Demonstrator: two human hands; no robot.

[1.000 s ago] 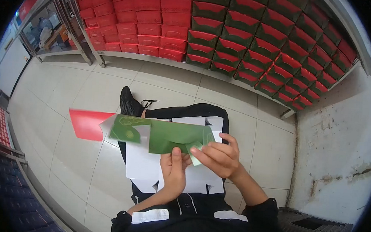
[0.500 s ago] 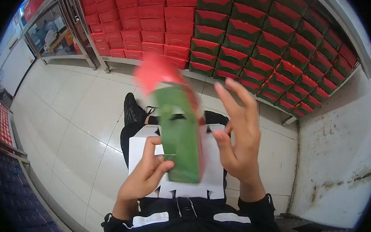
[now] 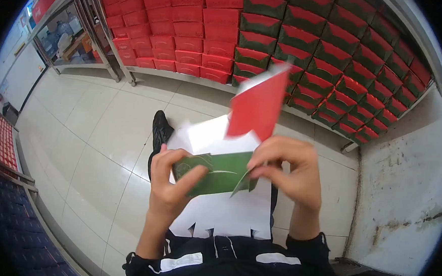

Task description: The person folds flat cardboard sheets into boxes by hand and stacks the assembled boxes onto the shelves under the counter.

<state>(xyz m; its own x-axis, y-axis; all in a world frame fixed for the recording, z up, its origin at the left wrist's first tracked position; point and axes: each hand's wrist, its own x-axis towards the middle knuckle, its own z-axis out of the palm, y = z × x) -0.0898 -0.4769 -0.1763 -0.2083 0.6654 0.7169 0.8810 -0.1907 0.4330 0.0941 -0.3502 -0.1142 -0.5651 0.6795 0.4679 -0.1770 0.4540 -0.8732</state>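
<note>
A green and red cardboard box (image 3: 221,181) is held above my lap, with its green side toward me. Its red panel (image 3: 258,107) stands up at the far side, and white inner flaps show, blurred. My left hand (image 3: 172,183) grips the box's left end, thumb across the green side. At the right end, the fingers of my right hand (image 3: 295,173) pinch around a green end flap, which is bent outward. Beneath the box, a flat white cardboard sheet (image 3: 231,214) with notched edges lies across my lap.
Stacked red boxes (image 3: 187,29) and green-and-red boxes (image 3: 308,42) fill a metal-framed shelf ahead. Dark blue boxes (image 3: 8,216) line the lower left. A stained white wall (image 3: 399,194) stands to the right, and pale floor tiles (image 3: 100,130) extend leftward.
The box has turned from upright to lying crosswise, its red panel now at the far side. My right hand, apart from it before, has closed on its right end.
</note>
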